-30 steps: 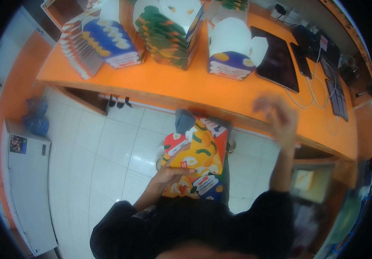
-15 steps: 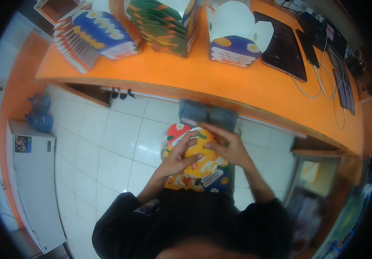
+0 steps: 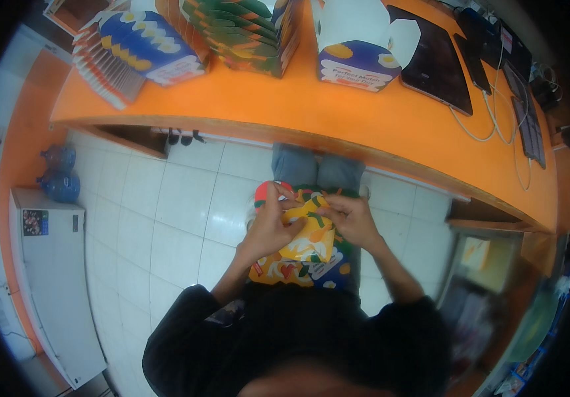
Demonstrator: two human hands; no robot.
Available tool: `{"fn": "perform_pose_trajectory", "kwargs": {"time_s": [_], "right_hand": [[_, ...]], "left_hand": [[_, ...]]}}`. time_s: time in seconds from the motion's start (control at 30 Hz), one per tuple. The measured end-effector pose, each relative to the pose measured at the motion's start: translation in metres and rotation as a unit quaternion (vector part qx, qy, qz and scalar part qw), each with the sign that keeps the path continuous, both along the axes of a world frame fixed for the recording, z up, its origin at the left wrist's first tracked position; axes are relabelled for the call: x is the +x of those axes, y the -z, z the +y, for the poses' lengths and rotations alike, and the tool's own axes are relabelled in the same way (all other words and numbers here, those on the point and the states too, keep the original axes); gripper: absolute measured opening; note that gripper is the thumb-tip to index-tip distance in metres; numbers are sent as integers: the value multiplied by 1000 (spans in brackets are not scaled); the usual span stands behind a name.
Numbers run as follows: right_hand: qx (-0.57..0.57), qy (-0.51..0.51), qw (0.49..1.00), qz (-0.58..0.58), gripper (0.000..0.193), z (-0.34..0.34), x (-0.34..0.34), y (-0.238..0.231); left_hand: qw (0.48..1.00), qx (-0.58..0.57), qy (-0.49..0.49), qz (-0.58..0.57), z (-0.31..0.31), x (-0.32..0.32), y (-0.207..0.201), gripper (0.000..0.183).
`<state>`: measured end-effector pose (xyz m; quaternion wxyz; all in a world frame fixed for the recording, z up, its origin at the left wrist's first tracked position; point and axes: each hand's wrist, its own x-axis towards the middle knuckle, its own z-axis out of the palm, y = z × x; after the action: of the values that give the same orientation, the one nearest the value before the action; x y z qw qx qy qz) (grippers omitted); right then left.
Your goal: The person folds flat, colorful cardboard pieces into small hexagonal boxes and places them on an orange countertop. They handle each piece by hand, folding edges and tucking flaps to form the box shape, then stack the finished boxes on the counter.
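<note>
A yellow printed food carton (image 3: 311, 243), partly folded into shape, is held between both hands above my lap. My left hand (image 3: 266, 228) grips its left side, thumb on the near face and fingers bent at the upper edge. On the right, my right hand (image 3: 354, 221) pinches the upper right edge between thumb and fingers. Beneath lie flat colourful cartons (image 3: 273, 272) in yellow, blue and green on my lap. Beyond my left fingers shows a red printed piece (image 3: 268, 192). The carton's far side is hidden.
An orange counter (image 3: 252, 99) curves ahead of my knees. Along it stand nested blue cartons (image 3: 149, 49), nested green cartons (image 3: 245, 36), an opened blue-and-white carton (image 3: 357, 59), a tablet (image 3: 434, 63) and cabled phones. A white fridge (image 3: 53, 284) and blue water bottles (image 3: 60, 185) stand left.
The yellow carton has gone from a broad, flat face to a narrower, folded shape with creased upper flaps. My right fingers, stretched over its top before, now pinch its edge.
</note>
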<state>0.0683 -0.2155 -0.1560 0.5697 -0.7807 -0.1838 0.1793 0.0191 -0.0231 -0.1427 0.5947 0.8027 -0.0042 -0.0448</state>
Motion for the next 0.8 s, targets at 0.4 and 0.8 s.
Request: {"fn": "perform_pose_trajectory", "kwargs": {"time_s": [0.4,0.8], "right_hand": [[115,64,955,-266,22,8,-4,-1],[144,-84,955,-246,11,-12,7,-13]], "left_hand": [[900,-387,-125,154,-13,-11,6,67],[834,-486,-91,244,-8,-12,-2,62]]}}
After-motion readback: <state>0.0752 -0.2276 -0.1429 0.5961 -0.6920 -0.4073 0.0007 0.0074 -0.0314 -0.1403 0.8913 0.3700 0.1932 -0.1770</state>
